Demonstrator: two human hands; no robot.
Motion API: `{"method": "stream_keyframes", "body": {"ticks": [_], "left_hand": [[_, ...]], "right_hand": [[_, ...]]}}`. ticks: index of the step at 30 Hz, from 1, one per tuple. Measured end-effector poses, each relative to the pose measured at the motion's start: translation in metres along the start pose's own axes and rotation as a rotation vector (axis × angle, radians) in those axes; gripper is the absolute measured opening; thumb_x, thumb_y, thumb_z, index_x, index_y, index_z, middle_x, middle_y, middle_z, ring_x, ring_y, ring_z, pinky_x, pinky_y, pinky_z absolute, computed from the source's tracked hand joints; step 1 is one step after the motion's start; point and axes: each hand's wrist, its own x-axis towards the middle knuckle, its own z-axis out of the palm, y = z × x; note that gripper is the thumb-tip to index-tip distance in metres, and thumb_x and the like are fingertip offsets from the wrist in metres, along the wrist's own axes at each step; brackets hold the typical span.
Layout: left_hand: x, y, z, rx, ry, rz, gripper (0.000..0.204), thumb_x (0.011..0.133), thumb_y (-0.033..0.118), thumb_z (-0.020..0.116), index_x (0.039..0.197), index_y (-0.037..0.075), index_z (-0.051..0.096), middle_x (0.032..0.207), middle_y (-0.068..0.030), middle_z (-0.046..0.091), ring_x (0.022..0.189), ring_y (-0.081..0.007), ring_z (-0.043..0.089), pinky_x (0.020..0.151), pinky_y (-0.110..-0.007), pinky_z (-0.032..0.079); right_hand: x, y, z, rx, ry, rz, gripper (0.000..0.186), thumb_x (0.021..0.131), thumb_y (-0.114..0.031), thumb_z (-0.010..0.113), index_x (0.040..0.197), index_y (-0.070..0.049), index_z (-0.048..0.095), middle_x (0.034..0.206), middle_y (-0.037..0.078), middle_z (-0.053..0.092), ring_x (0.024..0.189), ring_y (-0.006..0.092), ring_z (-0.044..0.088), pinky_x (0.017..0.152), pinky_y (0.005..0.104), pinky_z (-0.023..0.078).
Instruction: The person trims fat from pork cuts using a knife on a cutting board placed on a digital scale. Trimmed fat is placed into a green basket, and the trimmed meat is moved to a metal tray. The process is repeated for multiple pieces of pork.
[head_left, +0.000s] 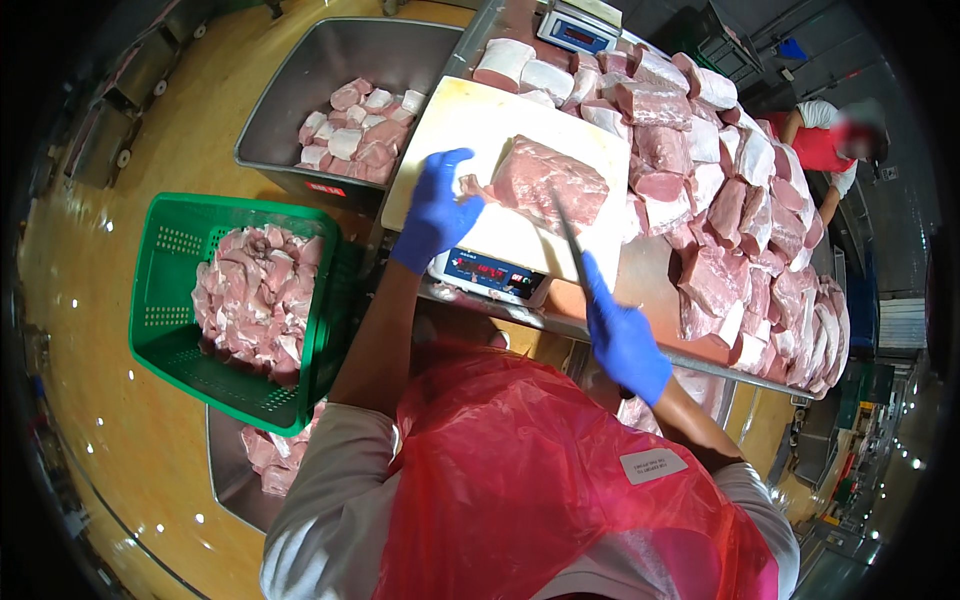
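A boneless slab of pink raw meat (550, 185) lies on a white cutting board (435, 125). At its left end is a small ragged scrap of meat (472, 186). My left hand (437, 212), in a blue glove, is over the board's left edge, its thumb and a finger spread apart on either side of the scrap. My right hand (628, 345), gloved in blue too, is closed round the handle of a knife (572, 240). The dark blade points away from me, its tip over the right part of the slab. Just below the board sits a digital scale (490, 275) with a lit red display.
Many meat pieces are heaped on the metal table (640, 275) at right. A second scale (580, 32) stands at the back. Left are a grey tub (290, 85) with cut chunks and a green crate (165, 285) of trimmings above another metal bin (235, 490). A person (825, 135) stands far right.
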Motion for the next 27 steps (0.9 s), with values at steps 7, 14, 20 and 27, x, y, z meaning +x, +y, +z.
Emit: {"method": "stream_keyframes", "body": {"ticks": [7,14,20,27], "left_hand": [[-0.013,0.029,0.021,-0.178,-0.267,-0.150,0.012,0.076,0.004,0.072,0.087,0.000,0.070,0.088,-0.0144,0.071,0.081,-0.0322,0.068,0.078,-0.036,0.055],[-0.053,0.076,0.003,-0.096,-0.189,-0.120,0.023,0.077,0.007,0.075,0.100,0.004,0.073,0.097,-0.0136,0.071,0.088,-0.0306,0.068,0.082,-0.040,0.055],[-0.060,0.068,0.009,-0.155,-0.114,-0.238,0.020,0.080,0.011,0.072,0.100,0.007,0.071,0.096,-0.0135,0.070,0.090,-0.0342,0.065,0.080,-0.042,0.054],[-0.057,0.060,0.012,-0.139,-0.114,-0.214,0.015,0.080,0.011,0.073,0.093,0.006,0.069,0.094,-0.0128,0.070,0.088,-0.0322,0.066,0.077,-0.041,0.054]], "right_hand": [[0.122,0.030,0.012,0.840,0.451,0.134,0.071,0.101,-0.008,0.047,0.162,-0.021,0.012,0.073,0.012,0.062,0.055,0.0174,0.059,0.051,0.0334,0.050],[0.124,0.016,0.010,0.045,0.529,-0.250,0.082,0.091,-0.003,0.055,0.161,-0.021,0.017,0.082,0.025,0.066,0.067,0.0423,0.066,0.059,0.0505,0.053],[0.099,-0.027,0.034,-0.184,0.037,-0.140,0.086,0.090,-0.006,0.055,0.161,-0.029,0.013,0.094,0.025,0.067,0.074,0.0424,0.069,0.064,0.0501,0.055],[0.043,0.008,0.019,-0.323,-0.157,-0.089,0.096,0.086,-0.001,0.057,0.162,-0.032,0.007,0.087,0.023,0.068,0.070,0.0393,0.068,0.060,0.0495,0.054]]}}
